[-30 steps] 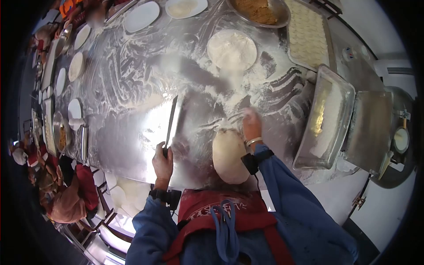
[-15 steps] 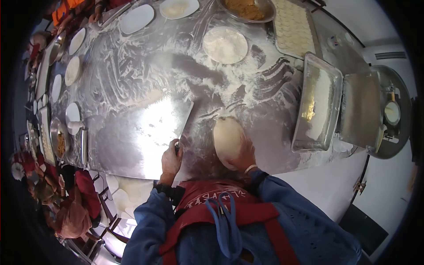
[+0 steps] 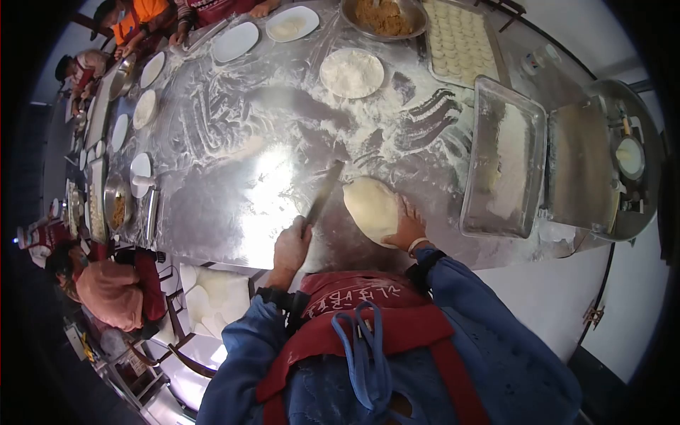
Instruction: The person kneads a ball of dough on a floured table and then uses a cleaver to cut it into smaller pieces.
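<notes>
Fingers wrapped round its handle, my left hand [image 3: 292, 244] holds a knife [image 3: 326, 191] whose blade points away from me, slightly blurred. Just right of the blade is a smooth, pale lump of dough [image 3: 370, 207], oval in outline. My right hand [image 3: 409, 228] grips the dough at its lower right edge, with the fingers along its side; the thumb is hard to make out. Both hands are over the near part of the floury metal table [image 3: 212, 219].
Beyond the dough lies a plate of flour [image 3: 352, 73]. A steel bowl of brown filling [image 3: 384, 18] and a tray of dumplings [image 3: 460, 42] are at the back. On the right stand a deep flour-dusted tray [image 3: 469, 205] and a scale [image 3: 630, 157]. Other people [image 3: 113, 290] are on the left.
My left hand and the knife have shifted right, bringing the blade closer to the dough. The dough has turned and tilted, and my right hand has moved slightly right and up with it.
</notes>
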